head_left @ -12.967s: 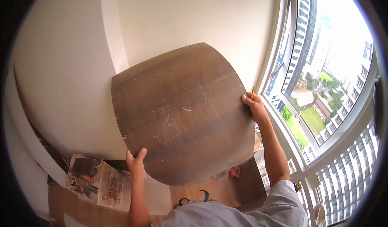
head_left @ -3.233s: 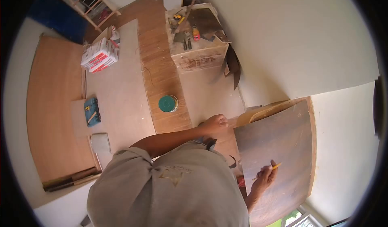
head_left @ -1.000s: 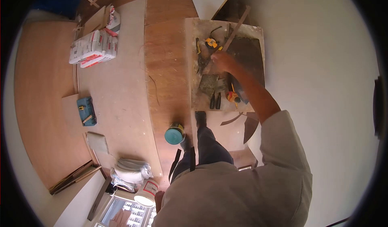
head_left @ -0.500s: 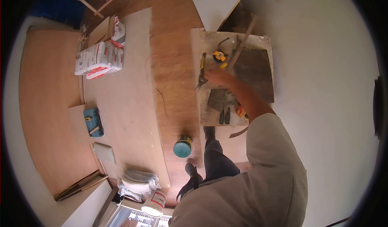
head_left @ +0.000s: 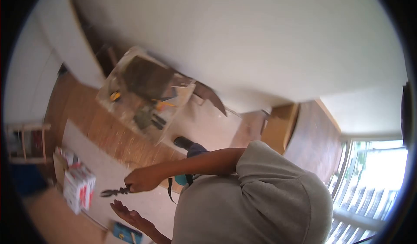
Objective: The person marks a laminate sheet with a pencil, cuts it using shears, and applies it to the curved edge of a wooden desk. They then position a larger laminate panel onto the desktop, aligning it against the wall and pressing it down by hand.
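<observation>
Since the earlier frame, our right hand [head_left: 143, 179] has moved off the surface [head_left: 126, 113] with the pliers [head_left: 114, 192], and our left hand [head_left: 131, 217] has come into view.

The right hand is closed in a fist around the handles of the pliers. The pliers are in the air, clear of the surface, with their head directed to the left. The left hand is just beside the pliers and apart from them, palm upturned, fingers extended and slightly spread. We see nothing held in it.

The surface stands at the far side, by the wall [head_left: 260, 40]. It carries a dark board [head_left: 147, 77] at its far part, a yellow tape measure [head_left: 115, 96] at its left part, and two dark handles [head_left: 158, 121] at its near part. An orange item [head_left: 165, 105] lies near these handles; blur prevents us from identifying it. A curved strip [head_left: 210, 97] is at the right of the surface.

White and red packs [head_left: 78, 187] are on the left. A blue case [head_left: 126, 233] is at the near left, below the left hand. A teal lid [head_left: 180, 179] is partly hidden by our right arm. A brown panel [head_left: 313, 135] stands on the right, near the window [head_left: 375, 174].
</observation>
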